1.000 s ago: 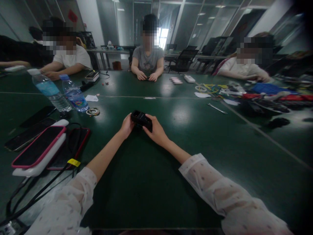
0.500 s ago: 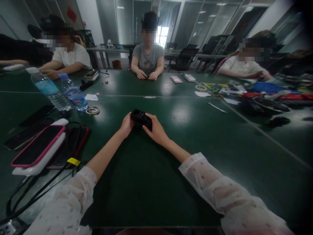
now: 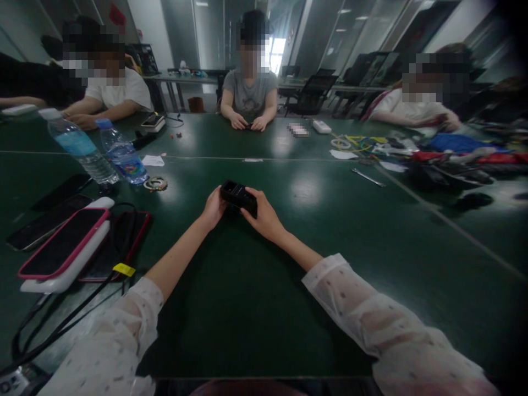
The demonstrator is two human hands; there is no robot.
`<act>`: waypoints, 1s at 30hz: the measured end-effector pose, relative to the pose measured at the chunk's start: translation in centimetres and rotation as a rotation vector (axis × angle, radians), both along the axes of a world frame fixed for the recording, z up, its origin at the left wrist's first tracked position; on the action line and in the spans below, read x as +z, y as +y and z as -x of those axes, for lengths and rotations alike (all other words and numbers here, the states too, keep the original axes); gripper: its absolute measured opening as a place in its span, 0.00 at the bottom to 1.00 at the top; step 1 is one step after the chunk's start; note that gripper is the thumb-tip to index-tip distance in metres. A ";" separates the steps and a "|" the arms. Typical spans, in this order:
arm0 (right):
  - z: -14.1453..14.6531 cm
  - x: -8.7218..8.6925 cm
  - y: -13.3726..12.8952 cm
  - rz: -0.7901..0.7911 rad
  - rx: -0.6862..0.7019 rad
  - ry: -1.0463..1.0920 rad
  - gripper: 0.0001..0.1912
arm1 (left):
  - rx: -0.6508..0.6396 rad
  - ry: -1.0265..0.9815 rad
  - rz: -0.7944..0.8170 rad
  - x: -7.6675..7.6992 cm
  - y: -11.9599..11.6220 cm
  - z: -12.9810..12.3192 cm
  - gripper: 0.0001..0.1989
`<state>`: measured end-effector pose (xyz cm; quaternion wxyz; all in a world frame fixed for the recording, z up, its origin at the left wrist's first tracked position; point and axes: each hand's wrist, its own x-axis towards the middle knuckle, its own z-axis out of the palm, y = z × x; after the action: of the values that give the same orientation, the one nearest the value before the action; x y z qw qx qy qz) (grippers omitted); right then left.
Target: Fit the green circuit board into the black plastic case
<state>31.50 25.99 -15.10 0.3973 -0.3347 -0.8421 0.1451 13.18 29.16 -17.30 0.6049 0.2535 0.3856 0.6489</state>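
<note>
Between my two hands is a small black boxy device (image 3: 237,193), with a dark window at its left end and small markings on its face; its exact kind I cannot make out. My left hand (image 3: 214,208) grips its left end, fingers mostly hidden behind it. Around its right end my right hand (image 3: 264,217) is closed, thumb on the near side and fingers over the top. The device is over the dark green table (image 3: 256,308); whether it touches the surface I cannot tell.
Left of my arms lie a pink-edged phone (image 3: 64,242), other phones and black cables (image 3: 70,313). Beyond them stand two water bottles (image 3: 80,146) and a coiled bracelet-like ring (image 3: 155,183). A wrench (image 3: 368,177) and a cluttered pile (image 3: 457,157) lie right. Several people sit around.
The whole view has shifted slightly, with the far side of the room sitting a little higher. Both hands keep the black device in nearly the same place and pose.
</note>
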 end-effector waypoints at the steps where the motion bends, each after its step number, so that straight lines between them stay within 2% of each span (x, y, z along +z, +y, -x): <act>1: 0.0 0.0 0.0 0.005 -0.003 0.001 0.30 | 0.001 -0.001 -0.003 0.0 0.0 0.0 0.09; 15: 0.0 0.0 -0.1 0.011 -0.009 -0.010 0.30 | 0.009 0.018 -0.007 -0.3 0.1 0.1 0.08; 30: 0.0 -0.2 0.1 0.011 -0.005 0.003 0.31 | 0.007 0.003 -0.008 0.1 -0.1 -0.1 0.08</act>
<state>31.47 26.07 -15.33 0.3970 -0.3390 -0.8397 0.1493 13.23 29.06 -17.20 0.6009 0.2556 0.3848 0.6523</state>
